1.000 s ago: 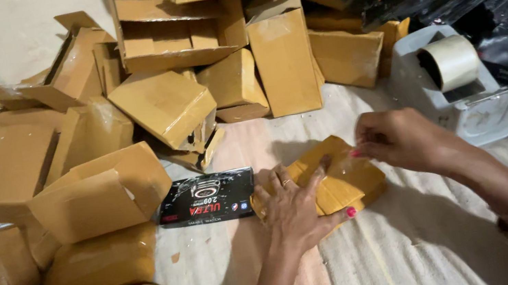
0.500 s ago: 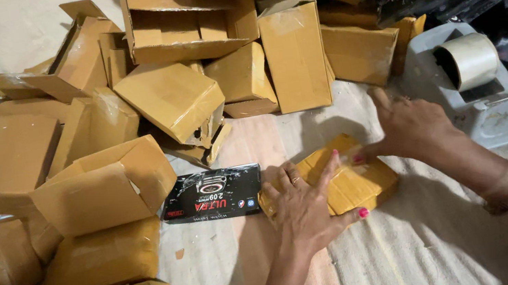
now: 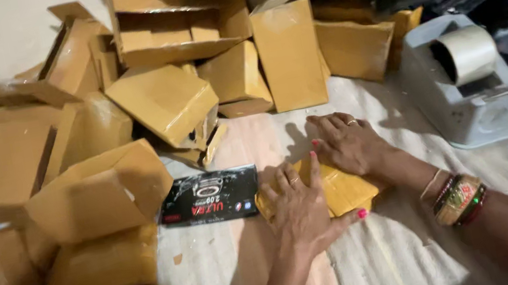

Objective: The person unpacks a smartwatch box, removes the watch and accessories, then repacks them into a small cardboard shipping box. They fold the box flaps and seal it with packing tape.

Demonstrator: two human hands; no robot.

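Hands flat on yellow packet [image 3: 340, 188]: left hand [image 3: 299, 211] fingers spread, pressing its near side; right hand [image 3: 348, 142] fingers extended, gripping nothing, over far edge. Black packet [image 3: 211, 196] just left of fingertips.

Free cloth [image 3: 426, 251] lies open below and right of the hands. A box pile [image 3: 188, 84] blocks the top and left. A black packet [image 3: 211, 197] lies just left. A tape dispenser [image 3: 468, 91] obstructs the right.
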